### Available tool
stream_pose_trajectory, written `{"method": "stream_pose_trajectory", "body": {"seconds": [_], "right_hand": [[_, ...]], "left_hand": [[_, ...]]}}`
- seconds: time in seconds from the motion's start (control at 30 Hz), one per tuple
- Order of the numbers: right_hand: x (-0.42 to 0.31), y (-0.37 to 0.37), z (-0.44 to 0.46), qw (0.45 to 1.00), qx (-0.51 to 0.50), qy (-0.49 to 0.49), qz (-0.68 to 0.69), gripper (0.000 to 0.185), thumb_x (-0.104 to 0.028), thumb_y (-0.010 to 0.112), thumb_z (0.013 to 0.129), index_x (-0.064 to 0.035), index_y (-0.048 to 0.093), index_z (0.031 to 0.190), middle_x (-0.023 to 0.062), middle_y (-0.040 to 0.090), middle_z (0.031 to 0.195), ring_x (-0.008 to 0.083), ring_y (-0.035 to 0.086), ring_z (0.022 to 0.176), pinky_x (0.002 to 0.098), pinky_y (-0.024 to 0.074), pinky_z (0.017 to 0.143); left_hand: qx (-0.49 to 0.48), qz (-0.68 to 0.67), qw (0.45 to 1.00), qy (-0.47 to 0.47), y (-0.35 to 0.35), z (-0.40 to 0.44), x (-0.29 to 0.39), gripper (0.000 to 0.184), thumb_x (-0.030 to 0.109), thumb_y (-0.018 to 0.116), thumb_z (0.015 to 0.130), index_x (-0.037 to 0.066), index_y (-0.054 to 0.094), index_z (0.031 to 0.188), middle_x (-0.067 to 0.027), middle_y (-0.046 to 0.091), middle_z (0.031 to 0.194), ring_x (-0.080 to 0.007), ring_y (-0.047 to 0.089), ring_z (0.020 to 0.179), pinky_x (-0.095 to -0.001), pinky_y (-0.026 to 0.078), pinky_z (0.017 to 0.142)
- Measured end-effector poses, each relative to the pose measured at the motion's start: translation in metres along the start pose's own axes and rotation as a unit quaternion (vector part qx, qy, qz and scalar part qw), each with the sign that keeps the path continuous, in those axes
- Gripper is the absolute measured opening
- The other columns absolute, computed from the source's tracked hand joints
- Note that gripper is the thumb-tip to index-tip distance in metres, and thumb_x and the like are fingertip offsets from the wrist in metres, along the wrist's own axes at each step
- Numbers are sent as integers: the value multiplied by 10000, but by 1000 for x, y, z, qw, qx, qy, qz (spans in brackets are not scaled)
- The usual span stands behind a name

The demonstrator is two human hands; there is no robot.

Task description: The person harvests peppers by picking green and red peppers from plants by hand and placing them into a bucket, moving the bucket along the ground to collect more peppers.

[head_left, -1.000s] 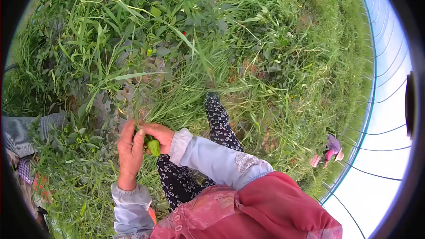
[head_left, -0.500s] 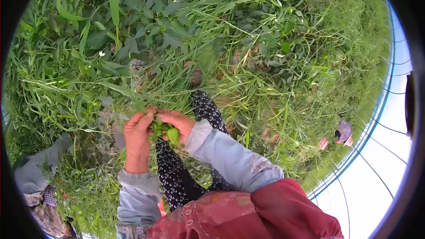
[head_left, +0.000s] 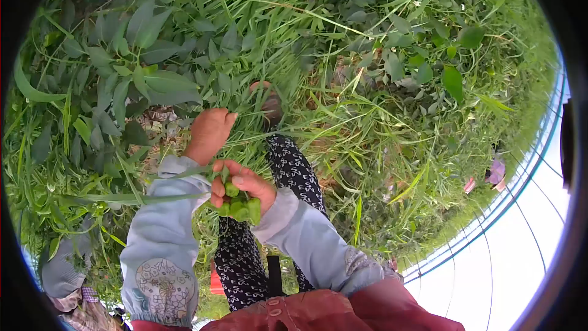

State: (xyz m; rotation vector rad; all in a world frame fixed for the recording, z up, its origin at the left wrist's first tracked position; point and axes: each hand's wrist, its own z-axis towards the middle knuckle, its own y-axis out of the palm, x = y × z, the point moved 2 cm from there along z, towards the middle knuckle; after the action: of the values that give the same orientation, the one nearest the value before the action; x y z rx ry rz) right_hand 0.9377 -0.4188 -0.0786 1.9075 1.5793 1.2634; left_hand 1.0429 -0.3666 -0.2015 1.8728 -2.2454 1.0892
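Observation:
Several small green peppers are bunched in my right hand, whose fingers are wrapped round them above my legs. My left hand is in front of it, back upward, over the grass and beside the leafy pepper plants. Its fingers point down and away and are mostly hidden, so whether they grip anything does not show. A long grass blade crosses over my left sleeve.
Tall grass and leafy plants surround my legs. My shoe stands among the grass. Another person's sleeve shows at lower left. At right are a purple thing and a white film wall with curved ribs. Something red lies behind my leg.
My left hand has left the peppers and moved forward over the grass. My right hand keeps the peppers, slightly lower. The view has shifted toward the plants at left.

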Motion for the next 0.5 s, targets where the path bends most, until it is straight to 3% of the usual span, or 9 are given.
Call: {"method": "stream_pose_trajectory", "body": {"seconds": [0.07, 0.13, 0.17, 0.23, 0.3, 0.37, 0.43, 0.47, 0.5], "right_hand": [[-7, -5, 8, 1000, -10, -5, 16, 467, -224, 608, 779, -82, 437, 1189, 85, 552, 871, 237, 551, 806, 346, 440, 749], [-16, -12, 11, 997, -25, -34, 65, 473, -223, 611, 779, -99, 429, 1197, 85, 550, 870, 236, 551, 800, 356, 427, 763], [-21, -18, 13, 997, -12, -52, 48, 464, -219, 607, 784, -122, 426, 1201, 83, 539, 899, 239, 555, 817, 324, 459, 665], [-31, -18, 10, 997, -4, -45, 68, 460, -209, 602, 787, -131, 424, 1204, 89, 530, 933, 244, 560, 820, 298, 458, 593], [-34, -16, 8, 992, -31, -56, 105, 396, -177, 564, 813, -135, 451, 1189, 119, 506, 1046, 258, 582, 855, 238, 422, 425], [-37, -12, 6, 991, -52, -57, 108, 367, -172, 552, 822, -127, 471, 1177, 137, 502, 1068, 264, 588, 873, 243, 430, 441], [-41, -9, 7, 990, -81, -63, 98, 307, -167, 526, 845, -112, 520, 1147, 175, 490, 1112, 282, 594, 929, 247, 447, 475], [-42, -9, 5, 990, -78, -65, 101, 307, -167, 526, 845, -112, 520, 1147, 175, 490, 1112, 282, 594, 929, 247, 447, 475], [-44, -8, 4, 992, -79, -60, 79, 311, -169, 530, 846, -111, 519, 1152, 178, 489, 1113, 285, 594, 931, 249, 453, 484]], "left_hand": [[72, 38, 994, 74, 32, 51, -12, 181, 228, 531, 824, 81, 600, 904, -167, 600, 761, -361, 581, 692, -437, 452, 603], [169, -59, 973, 146, 49, 92, -9, 175, 154, 544, 803, 87, 596, 956, -165, 608, 809, -355, 582, 726, -430, 460, 617], [169, -59, 973, 146, 68, 121, -23, 175, 154, 544, 803, 87, 596, 956, -165, 608, 809, -355, 582, 726, -430, 460, 617], [286, 154, 929, 178, 92, 158, -43, 218, 121, 553, 784, 84, 587, 996, -162, 612, 858, -347, 584, 772, -425, 460, 658], [283, 165, 934, 144, 98, 171, -38, 225, 133, 557, 784, 87, 583, 1002, -159, 612, 861, -346, 584, 782, -423, 458, 679], [287, 177, 935, 112, 93, 187, -27, 232, 145, 561, 783, 90, 580, 1008, -156, 613, 864, -344, 584, 793, -422, 456, 700], [253, 115, 961, 13, 92, 197, -23, 295, 187, 585, 779, 91, 553, 1056, -154, 610, 901, -350, 580, 810, -425, 451, 714], [248, 115, 962, 13, 93, 193, -25, 295, 187, 585, 779, 91, 553, 1056, -154, 610, 901, -350, 580, 810, -425, 451, 714], [235, 52, 968, 73, 90, 187, -30, 323, 202, 593, 776, 87, 540, 1073, -161, 608, 910, -358, 575, 817, -428, 447, 725]]}}
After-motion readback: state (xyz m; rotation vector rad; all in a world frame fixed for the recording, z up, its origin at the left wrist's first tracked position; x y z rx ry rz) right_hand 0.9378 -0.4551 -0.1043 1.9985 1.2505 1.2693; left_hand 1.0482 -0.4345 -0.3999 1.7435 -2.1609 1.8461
